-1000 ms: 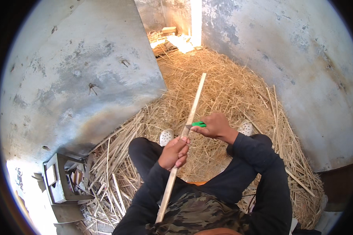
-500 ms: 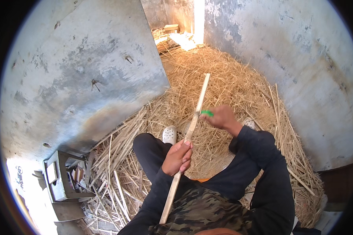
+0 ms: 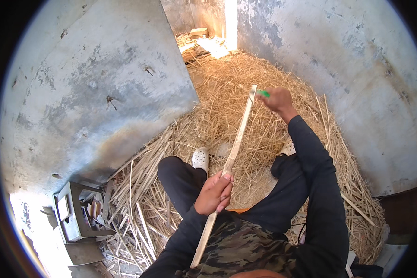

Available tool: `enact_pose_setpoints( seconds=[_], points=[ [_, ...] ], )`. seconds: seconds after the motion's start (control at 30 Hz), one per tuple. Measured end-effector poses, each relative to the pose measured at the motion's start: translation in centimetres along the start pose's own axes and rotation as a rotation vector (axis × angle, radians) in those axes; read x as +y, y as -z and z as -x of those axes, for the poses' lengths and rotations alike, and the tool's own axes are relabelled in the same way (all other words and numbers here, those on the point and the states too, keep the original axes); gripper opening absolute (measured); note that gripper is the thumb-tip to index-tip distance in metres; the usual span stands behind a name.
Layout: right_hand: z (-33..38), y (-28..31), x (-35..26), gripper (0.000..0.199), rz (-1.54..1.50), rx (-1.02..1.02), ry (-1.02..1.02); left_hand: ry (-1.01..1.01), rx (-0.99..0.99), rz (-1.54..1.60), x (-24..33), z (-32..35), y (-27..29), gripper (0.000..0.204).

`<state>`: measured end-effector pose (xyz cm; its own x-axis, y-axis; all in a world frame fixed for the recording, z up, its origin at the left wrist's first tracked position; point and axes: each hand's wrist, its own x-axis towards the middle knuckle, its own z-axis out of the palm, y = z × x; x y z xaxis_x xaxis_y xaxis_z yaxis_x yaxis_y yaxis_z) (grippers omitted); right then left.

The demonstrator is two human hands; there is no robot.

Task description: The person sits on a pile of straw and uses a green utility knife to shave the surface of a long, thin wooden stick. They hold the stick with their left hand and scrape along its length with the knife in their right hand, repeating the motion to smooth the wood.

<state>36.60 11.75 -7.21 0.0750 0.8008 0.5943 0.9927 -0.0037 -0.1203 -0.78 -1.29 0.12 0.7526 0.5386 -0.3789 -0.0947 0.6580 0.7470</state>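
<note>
A long pale cane stalk [image 3: 236,143] runs from my lap up and away over the straw. My left hand [image 3: 214,193] grips it near its lower part, fingers wrapped around it. My right hand [image 3: 275,99] is stretched out at the stalk's far tip, closed on a small green-handled tool [image 3: 263,93] that touches the stalk's end. I sit with knees bent in dark trousers, a white clog [image 3: 200,159] on my left foot.
A deep pile of straw [image 3: 227,88] and split cane strips [image 3: 139,217] covers the floor between grey plaster walls [image 3: 102,83]. A small metal box stand [image 3: 76,215] sits at the lower left. A sunlit gap [image 3: 230,23] opens at the far end.
My right hand slid the green tool outward along the stalk from near its middle to its far tip. My left hand kept its grip low on the stalk.
</note>
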Motion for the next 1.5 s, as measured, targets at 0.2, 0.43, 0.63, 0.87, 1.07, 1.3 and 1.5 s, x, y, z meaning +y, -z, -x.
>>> enact_pose_setpoints(
  seconds=[0.2, 0.43, 0.63, 0.87, 1.07, 1.3, 1.5],
  points=[
    [-1.3, 1.5, 7.0, 0.075, -0.135, -0.014, -0.518, -0.019, -0.009, -0.14, 0.5, 3.9, -0.6, 0.024],
    [2.6, 5.6, -9.5, 0.073, -0.45, -0.148, 0.019, -0.186, 0.08, -0.06, 2.7, -2.1, 1.8, 0.031],
    [4.2, 7.1, -13.6, 0.067, -0.396, -0.131, 0.225, -0.176, 0.03, 0.011, 2.9, -2.6, 0.9, 0.031],
    [3.1, 6.9, -12.7, 0.068, -0.373, -0.083, 0.273, -0.22, 0.065, -0.144, 2.8, -2.8, 0.5, 0.029],
    [2.6, 5.9, -12.8, 0.068, -0.334, -0.013, 0.328, -0.242, 0.145, -0.346, 3.1, -2.4, 0.7, 0.03],
    [0.2, 2.0, -9.0, 0.065, -0.284, -0.084, -0.091, -0.235, 0.129, -0.436, 1.7, -1.3, 0.5, 0.029],
    [-1.0, 3.5, -4.2, 0.075, -0.125, -0.184, -0.184, -0.123, 0.12, -0.353, 0.6, 0.3, -0.2, 0.029]
  ],
)
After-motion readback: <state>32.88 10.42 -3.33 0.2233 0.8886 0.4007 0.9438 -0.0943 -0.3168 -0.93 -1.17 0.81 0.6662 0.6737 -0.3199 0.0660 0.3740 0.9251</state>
